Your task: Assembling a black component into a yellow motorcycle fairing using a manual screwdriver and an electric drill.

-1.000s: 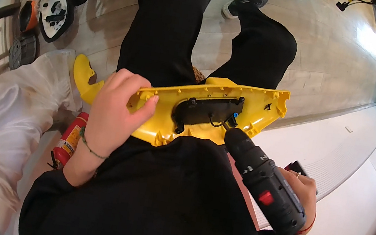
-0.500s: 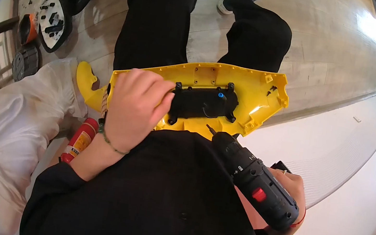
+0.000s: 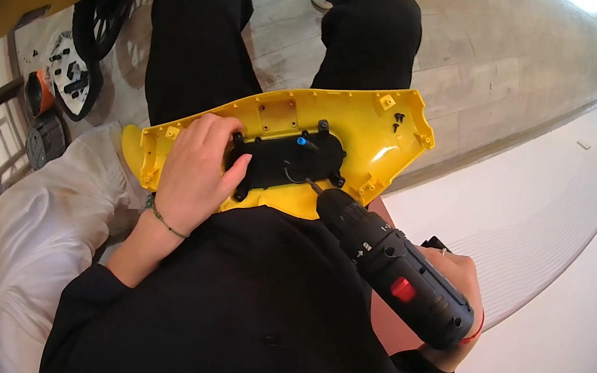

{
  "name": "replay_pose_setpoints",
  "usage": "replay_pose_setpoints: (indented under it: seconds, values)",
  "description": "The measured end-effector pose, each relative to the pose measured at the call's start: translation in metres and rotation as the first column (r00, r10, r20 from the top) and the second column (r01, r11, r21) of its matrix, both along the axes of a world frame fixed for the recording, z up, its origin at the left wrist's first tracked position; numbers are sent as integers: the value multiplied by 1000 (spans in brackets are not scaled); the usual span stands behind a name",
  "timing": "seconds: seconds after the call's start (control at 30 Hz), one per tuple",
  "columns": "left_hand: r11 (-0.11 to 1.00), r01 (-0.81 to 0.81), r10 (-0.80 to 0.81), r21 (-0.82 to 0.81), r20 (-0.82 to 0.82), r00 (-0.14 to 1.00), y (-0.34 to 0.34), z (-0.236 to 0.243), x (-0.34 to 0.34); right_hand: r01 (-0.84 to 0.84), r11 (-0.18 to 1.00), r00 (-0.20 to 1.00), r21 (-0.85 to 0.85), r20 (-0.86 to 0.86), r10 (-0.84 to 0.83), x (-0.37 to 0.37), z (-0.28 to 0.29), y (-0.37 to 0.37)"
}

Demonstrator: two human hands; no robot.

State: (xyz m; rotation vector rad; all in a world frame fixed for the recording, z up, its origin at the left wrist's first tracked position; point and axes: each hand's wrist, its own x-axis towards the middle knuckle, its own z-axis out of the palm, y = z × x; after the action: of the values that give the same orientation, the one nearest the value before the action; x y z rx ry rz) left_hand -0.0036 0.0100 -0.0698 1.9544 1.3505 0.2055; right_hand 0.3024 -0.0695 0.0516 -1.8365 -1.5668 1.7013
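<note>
A curved yellow plastic shell (image 3: 389,150) lies across my lap with its hollow side up. A flat black plastic housing (image 3: 271,163), with a blue tip and a thin wire on it, sits in its middle. My left hand (image 3: 198,164) rests over the housing's left end, thumb and fingers apart on either side of it. My right hand (image 3: 455,275) is wrapped round a black cordless drill (image 3: 387,265) with a red switch; its grip is mostly hidden. The bit points at the housing's lower right edge; contact I cannot tell. Several small black screws (image 3: 398,121) lie in the shell's right end.
White fabric (image 3: 55,212) bulges at the left. Beyond it are a grey round part (image 3: 47,140), an orange ring (image 3: 38,94), a white tray (image 3: 65,70) of small black parts and a black wheel (image 3: 100,18). A white ridged surface (image 3: 525,220) stretches along the right.
My left hand has gone from closed fingers above the housing to spread fingers on its left end. The drill bit has come over the shell to the housing's edge. The view has shifted.
</note>
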Motion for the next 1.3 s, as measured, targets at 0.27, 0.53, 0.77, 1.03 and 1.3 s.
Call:
replay_pose_setpoints:
  seconds: [0.27, 0.53, 0.77, 1.03, 1.3]
  values:
    - [975, 191, -218, 117, 304, 928, 37, 21, 82, 49, 997, 998, -54, -35, -51, 16, -6, -14]
    - [787, 560, -588, 261, 39, 808, 36, -26, 154, 90, 990, 984, -104, -146, -105, 13, -19, -33]
    - [697, 581, -611, 421, -76, 788, 28, -42, 162, 63, 993, 982, -96, -172, -79, 13, -19, -39]
    - [635, 583, -654, 507, -50, 755, 25, -45, 157, 10, 996, 996, -83, -90, -17, 9, -16, -37]
    - [719, 548, -639, 428, 95, 763, 32, -31, 135, -17, 997, 996, -76, -92, 10, -2, -15, -33]
